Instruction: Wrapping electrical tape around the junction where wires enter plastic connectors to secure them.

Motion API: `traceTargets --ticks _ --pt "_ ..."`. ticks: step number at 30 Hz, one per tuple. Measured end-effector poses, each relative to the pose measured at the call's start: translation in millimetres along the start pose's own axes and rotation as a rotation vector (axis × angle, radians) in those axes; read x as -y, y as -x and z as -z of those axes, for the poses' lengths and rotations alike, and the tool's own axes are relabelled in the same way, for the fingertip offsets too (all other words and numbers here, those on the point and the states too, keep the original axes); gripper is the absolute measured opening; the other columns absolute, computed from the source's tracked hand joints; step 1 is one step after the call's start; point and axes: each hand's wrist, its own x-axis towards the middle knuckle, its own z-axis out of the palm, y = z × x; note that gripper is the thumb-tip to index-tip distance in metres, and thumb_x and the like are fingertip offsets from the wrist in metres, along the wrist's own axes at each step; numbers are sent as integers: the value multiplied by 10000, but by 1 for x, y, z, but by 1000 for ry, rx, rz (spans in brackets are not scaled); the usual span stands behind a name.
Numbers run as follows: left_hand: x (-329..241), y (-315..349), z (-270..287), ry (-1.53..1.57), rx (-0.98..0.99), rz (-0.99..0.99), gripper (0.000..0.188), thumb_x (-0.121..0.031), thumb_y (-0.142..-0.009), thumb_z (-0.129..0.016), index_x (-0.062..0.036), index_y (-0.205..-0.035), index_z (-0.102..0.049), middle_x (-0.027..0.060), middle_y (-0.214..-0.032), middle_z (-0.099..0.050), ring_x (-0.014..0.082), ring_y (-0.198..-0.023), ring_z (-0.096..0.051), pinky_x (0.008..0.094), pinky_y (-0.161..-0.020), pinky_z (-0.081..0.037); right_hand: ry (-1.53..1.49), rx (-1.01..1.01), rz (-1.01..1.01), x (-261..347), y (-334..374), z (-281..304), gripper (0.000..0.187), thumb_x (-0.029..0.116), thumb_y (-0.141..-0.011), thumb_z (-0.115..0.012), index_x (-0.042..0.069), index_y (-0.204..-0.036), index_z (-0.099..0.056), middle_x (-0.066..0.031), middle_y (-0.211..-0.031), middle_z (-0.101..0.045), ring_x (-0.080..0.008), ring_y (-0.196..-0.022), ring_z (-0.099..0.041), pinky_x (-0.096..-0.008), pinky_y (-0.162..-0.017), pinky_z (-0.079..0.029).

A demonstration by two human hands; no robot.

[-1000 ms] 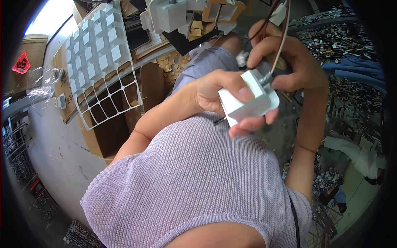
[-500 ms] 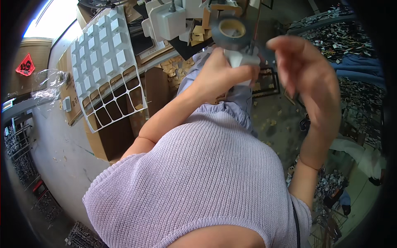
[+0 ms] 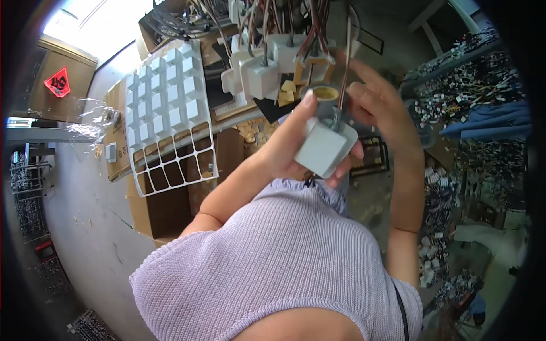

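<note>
My left hand (image 3: 290, 139) is closed around a pale grey square plastic box (image 3: 322, 149), its thumb on one side and fingertips showing under the far edge. A dark tape roll with a yellowish core (image 3: 324, 94) sits just beyond the box, close to my left thumb. From the box's top a brown-and-white cable (image 3: 344, 74) runs upward. Beside that cable is my right hand (image 3: 375, 105), raised with bent, partly blurred fingers; whether they grip anything I cannot tell.
More white boxes with wires (image 3: 263, 79) stand at the top centre. To the left, a white grid tray (image 3: 176, 165) carries rows of grey square pieces above a cardboard box (image 3: 162, 210). Wire bundles (image 3: 455, 102) fill the right side. Yellowish scraps (image 3: 253, 133) lie below the bench.
The box in my left hand has moved lower and turned its flat face toward me. My right hand has shifted left, closer to the cable and tape roll. The view has tilted slightly.
</note>
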Motion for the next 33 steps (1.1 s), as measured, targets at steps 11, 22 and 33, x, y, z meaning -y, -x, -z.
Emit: traceTargets --ticks 11,22,33 --pt "-2 10 -6 181 183 57 804 -728 -895 -163 -64 -1187 -508 281 -1035 -604 337 -677 -612 409 -484 -526 -27 457 268 -9 -26 -9 839 557 -708 -754 -19 -1277 -531 -117 -1156 -576 -219 -1112 -540 -349 -991 -382" --pt "-14 14 -1 -724 -358 -135 353 -189 -757 -681 50 -1006 -608 93 -787 -630 203 -636 -629 293 -592 -508 319 236 174 -2 5 9 405 323 -762 -647 6 -992 -545 -52 -957 -529 -126 -883 -501 -262 -816 -392" --pt "8 11 0 -1245 -515 -265 297 -135 -710 -657 26 -951 -588 110 -813 -614 191 -730 -602 323 -672 -487 356 -300 198 -22 -1 -31 450 139 -738 -744 30 -1137 -566 -21 -1062 -574 -86 -881 -542 -222 -814 -429"
